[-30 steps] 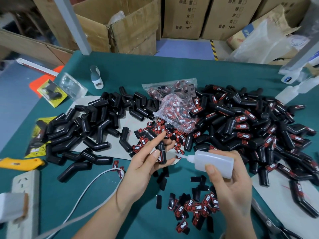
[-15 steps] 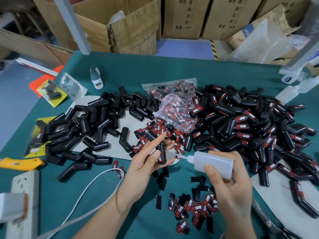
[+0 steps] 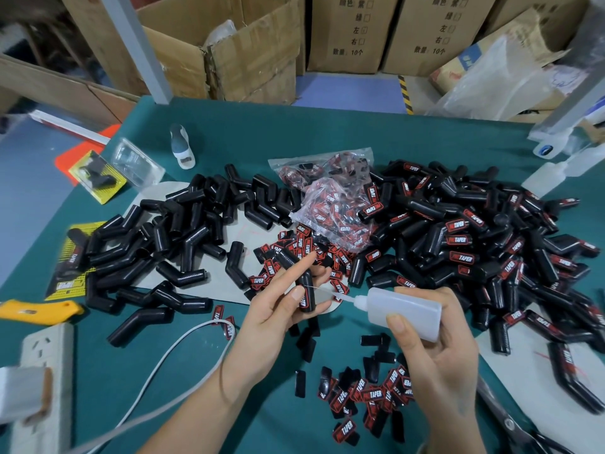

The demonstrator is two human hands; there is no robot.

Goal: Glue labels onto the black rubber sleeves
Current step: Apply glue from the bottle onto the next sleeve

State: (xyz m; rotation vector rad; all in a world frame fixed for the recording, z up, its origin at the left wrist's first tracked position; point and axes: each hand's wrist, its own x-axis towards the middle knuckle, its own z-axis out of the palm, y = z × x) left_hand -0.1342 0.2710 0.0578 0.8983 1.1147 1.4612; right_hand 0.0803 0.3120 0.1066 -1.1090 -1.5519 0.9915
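Note:
My left hand (image 3: pixel 278 306) holds a bent black rubber sleeve (image 3: pixel 304 283) with a red label on its lower end, forefinger stretched out along it. My right hand (image 3: pixel 438 352) grips a white glue bottle (image 3: pixel 404 309) whose thin needle tip points left at the sleeve. Unlabelled sleeves (image 3: pixel 170 244) lie heaped at left on the green table (image 3: pixel 327 136). Labelled sleeves (image 3: pixel 474 244) are piled at right. Loose red-and-black labels (image 3: pixel 366 394) lie near my right wrist, and more labels (image 3: pixel 294 247) lie behind my left hand.
A clear bag of labels (image 3: pixel 334 198) sits mid-table. A yellow knife (image 3: pixel 39 311), a power strip (image 3: pixel 42 381) with white cable (image 3: pixel 170 355), and packaging cards lie at left. Scissors (image 3: pixel 510 421) lie at bottom right. Spare bottles (image 3: pixel 550 172) stand far right; cardboard boxes stand behind.

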